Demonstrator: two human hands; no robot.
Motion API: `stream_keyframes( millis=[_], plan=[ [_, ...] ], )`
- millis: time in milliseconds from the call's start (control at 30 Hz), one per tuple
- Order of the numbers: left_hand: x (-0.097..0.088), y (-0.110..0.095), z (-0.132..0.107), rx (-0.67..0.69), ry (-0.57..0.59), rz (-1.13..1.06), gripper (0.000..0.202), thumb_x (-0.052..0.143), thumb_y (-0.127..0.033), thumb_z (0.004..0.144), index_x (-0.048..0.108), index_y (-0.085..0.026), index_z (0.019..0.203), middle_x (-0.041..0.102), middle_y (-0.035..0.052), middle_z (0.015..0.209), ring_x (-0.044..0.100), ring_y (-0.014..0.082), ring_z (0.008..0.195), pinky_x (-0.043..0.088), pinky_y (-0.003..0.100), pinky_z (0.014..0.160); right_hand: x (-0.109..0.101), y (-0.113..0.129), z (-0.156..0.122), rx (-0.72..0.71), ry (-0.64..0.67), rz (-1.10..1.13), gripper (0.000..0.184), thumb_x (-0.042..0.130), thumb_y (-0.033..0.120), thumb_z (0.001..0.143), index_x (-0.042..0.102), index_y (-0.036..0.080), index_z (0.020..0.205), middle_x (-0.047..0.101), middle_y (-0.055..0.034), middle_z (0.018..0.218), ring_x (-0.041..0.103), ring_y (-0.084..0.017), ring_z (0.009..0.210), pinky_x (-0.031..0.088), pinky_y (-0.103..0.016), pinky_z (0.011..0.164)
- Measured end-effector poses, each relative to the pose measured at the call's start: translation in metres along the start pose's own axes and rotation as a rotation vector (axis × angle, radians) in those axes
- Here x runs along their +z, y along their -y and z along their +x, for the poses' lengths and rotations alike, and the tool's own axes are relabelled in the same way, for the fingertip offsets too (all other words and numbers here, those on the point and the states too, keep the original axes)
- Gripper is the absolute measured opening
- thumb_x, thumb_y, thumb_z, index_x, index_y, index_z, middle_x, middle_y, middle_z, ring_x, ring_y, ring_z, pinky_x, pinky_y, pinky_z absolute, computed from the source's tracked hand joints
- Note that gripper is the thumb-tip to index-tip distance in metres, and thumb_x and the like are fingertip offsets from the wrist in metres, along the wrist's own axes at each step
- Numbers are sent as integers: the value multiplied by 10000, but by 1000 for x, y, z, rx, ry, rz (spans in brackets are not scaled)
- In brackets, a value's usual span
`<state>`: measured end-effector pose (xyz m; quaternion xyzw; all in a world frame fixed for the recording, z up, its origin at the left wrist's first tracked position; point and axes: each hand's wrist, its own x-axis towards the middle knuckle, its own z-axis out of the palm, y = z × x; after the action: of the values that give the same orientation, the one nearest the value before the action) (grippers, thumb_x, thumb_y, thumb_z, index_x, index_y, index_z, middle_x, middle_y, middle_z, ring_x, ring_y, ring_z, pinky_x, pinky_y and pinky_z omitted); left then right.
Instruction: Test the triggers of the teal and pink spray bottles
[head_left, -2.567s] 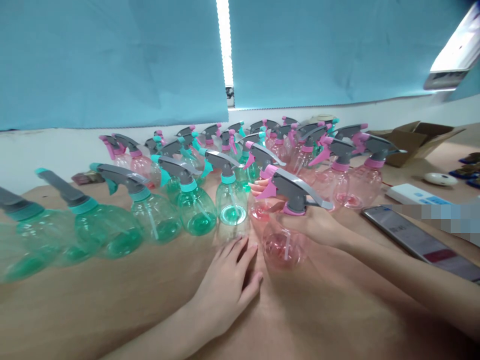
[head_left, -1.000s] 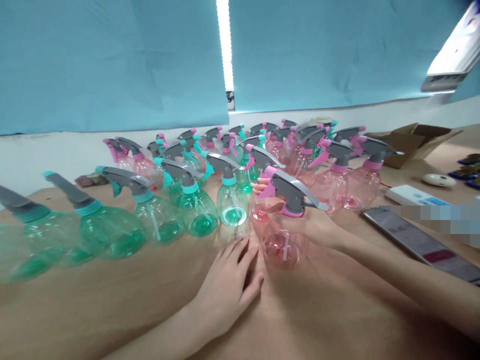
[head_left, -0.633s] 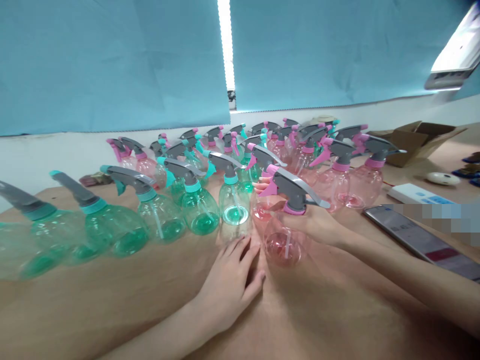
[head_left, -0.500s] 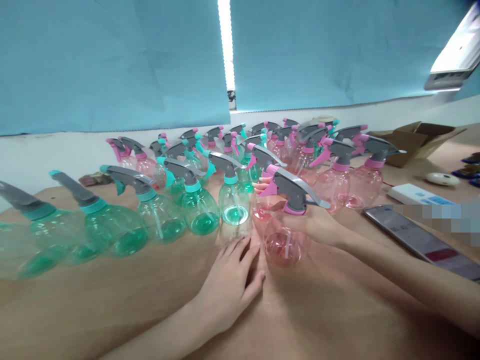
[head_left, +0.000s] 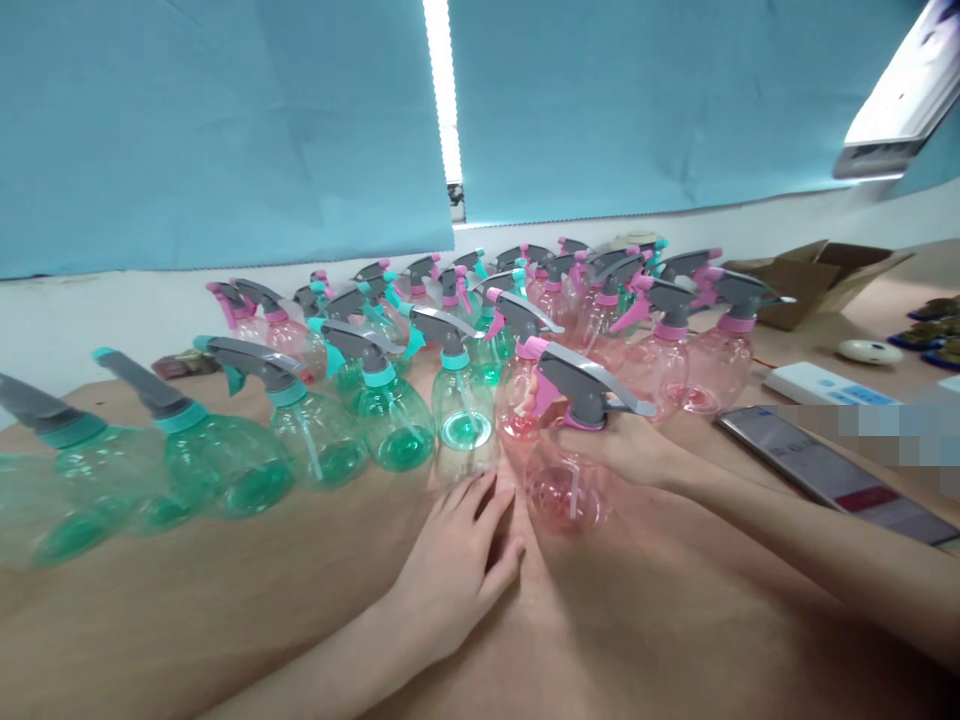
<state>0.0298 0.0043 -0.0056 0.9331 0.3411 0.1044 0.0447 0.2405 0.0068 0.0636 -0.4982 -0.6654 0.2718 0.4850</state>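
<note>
Cradling the clear pink spray bottle point(head_left: 570, 495) at the middle of the desk point(head_left: 225, 620), the right hand point(head_left: 622, 450) closes its fingers round the neck under the grey trigger head, a snug but gentle grip that should suit the thin, glossy plastic. The left hand point(head_left: 450, 570) lies flat and empty, fingers loosely spread, just beside a teal-collared bottle point(head_left: 463, 420). Farther off, rounded teal sprayers point(head_left: 225, 465) and pink sprayers point(head_left: 660, 360) crowd toward the matte blue blind point(head_left: 225, 130); a smartphone point(head_left: 817, 470) and a cardboard box point(head_left: 817, 285) sit right.
</note>
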Motion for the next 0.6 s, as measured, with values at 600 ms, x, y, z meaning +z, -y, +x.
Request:
stream_keyframes(
  millis=[600],
  plan=[
    [-1, -2, 1, -3, -11, -33, 434, 501, -307, 928, 468, -140, 1327, 466, 162, 1405, 410, 321, 1302, 371, 518, 1040, -1, -26, 1, -77, 47, -50, 384, 543, 163, 668, 667, 253, 1020, 710, 8, 851, 643, -226, 811, 511, -405, 776]
  ],
)
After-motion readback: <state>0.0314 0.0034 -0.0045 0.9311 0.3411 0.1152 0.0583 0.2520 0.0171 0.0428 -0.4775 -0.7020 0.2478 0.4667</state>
